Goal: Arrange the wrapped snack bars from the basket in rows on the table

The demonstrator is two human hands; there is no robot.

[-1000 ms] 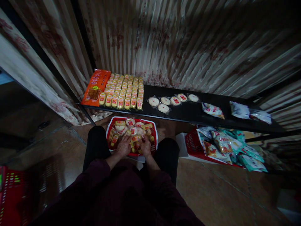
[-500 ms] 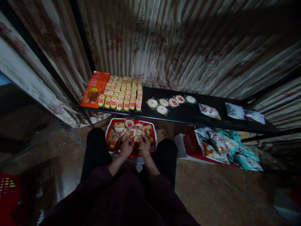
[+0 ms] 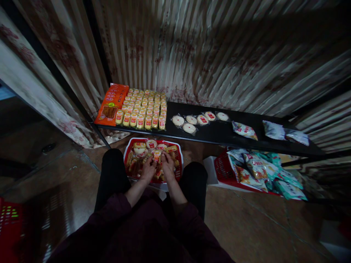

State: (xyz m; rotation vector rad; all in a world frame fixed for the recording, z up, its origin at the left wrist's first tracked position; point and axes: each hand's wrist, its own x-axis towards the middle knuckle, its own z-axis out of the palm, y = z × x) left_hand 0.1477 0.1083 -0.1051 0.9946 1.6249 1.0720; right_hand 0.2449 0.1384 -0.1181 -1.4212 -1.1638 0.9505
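Note:
A red basket [image 3: 127,151] full of wrapped snack packets stands on the floor between my knees. My left hand [image 3: 148,170] and my right hand [image 3: 168,166] both reach into it, fingers closed around a small yellow snack packet with a red label [image 3: 157,156] held between them. On the low black shelf [image 3: 225,133] behind the basket lie rows of yellow snack packets [image 3: 144,112] beside an orange box [image 3: 111,104].
Several round white cakes in clear wrap [image 3: 192,120] lie mid-shelf, with bagged snacks [image 3: 244,130] and pale bags [image 3: 285,132] to the right. A second red basket [image 3: 223,170] with green and orange bags [image 3: 267,168] sits under the shelf. A corrugated wall rises behind. Another red crate [image 3: 9,223] is at the lower left.
Both hands moved forward in the basket, from its near edge toward its middle, and now hold a packet up between them. The view shifted slightly.

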